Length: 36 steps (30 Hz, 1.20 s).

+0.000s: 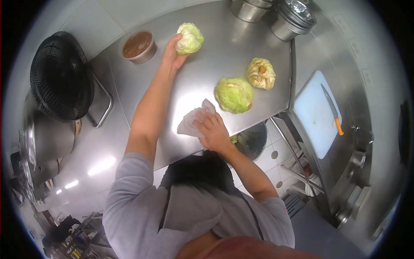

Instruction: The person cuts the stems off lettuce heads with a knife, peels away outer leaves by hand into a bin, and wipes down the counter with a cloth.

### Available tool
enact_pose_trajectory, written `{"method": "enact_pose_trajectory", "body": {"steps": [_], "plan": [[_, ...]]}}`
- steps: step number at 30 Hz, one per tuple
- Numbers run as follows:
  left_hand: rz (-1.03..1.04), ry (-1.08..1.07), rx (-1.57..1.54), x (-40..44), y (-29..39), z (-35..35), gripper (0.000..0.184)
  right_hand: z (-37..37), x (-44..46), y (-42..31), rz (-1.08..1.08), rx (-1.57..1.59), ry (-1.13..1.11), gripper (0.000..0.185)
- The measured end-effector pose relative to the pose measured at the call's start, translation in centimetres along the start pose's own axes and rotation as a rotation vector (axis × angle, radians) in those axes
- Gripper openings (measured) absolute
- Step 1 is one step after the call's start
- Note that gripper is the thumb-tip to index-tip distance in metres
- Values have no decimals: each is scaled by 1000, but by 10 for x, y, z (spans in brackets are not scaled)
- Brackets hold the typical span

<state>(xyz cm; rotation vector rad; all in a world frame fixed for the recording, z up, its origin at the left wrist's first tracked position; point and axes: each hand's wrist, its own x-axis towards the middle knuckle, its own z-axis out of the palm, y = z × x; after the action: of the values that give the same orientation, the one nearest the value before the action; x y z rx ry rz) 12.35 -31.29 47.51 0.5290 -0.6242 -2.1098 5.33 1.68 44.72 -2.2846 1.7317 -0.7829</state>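
Observation:
My left hand (174, 55) is wrapped round a pale green cabbage (189, 38) over the far part of the steel counter (194, 77). Nearer my body, my right hand (212, 130) presses a whitish cloth (189, 122) on the counter, its fingers on the fabric. Just right of that hand lies a larger green cabbage (233, 94). Beyond it sits a smaller cabbage with yellowed, wilted leaves (261, 74) and a brown stem end.
A tub of brown sauce (138, 45) stands at the back left, near a black fan (62, 77). Steel containers (293, 20) are at the back right. A knife (331, 105) rests on a white cutting board (317, 116). Below the counter edge is a dark bin (252, 140).

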Motion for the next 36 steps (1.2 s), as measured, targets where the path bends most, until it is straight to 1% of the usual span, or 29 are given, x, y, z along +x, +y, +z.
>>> {"method": "enact_pose_trajectory", "body": {"steps": [1, 4, 7, 10, 13, 16, 19, 22, 25, 26, 28, 31, 33, 36], "plan": [[-25, -4, 5, 7, 1, 1, 64, 0, 0, 1, 2, 2, 5, 57], [-21, 84, 214, 22, 0, 5, 69, 0, 0, 0, 10, 12, 7, 57], [-10, 44, 710, 32, 2, 11, 74, -3, 2, -2, 23, 20, -3, 57], [-27, -77, 1157, 56, 9, 5, 68, -3, 3, -2, 29, 32, 0, 57], [-150, -185, 1232, 68, 22, 10, 67, -1, 1, 0, 31, 39, 25, 56], [-112, -121, 1166, 59, 30, 15, 68, -1, 1, 0, 22, 32, 34, 56], [-33, -65, 1249, 46, 33, 18, 69, -2, 1, -1, 14, 23, 32, 56], [108, 108, 1041, 43, 29, 7, 71, -2, 0, 1, 4, -3, 25, 57], [161, 190, 922, 26, 30, 0, 66, 0, -1, 0, 15, -3, 8, 57], [219, 192, 925, 14, 30, -3, 64, -1, -1, 0, 19, -4, -1, 57], [336, 205, 927, -23, 24, -14, 60, -1, -2, 0, 18, 0, -9, 58], [471, 232, 1033, -98, 5, -44, 53, 3, 4, 0, 22, 10, 15, 61], [498, 286, 1229, -165, -10, -48, 53, 8, 15, -5, 70, 14, 42, 64], [524, 287, 1408, -252, -32, -47, 60, 31, 57, -14, 185, -31, 129, 64]]}}
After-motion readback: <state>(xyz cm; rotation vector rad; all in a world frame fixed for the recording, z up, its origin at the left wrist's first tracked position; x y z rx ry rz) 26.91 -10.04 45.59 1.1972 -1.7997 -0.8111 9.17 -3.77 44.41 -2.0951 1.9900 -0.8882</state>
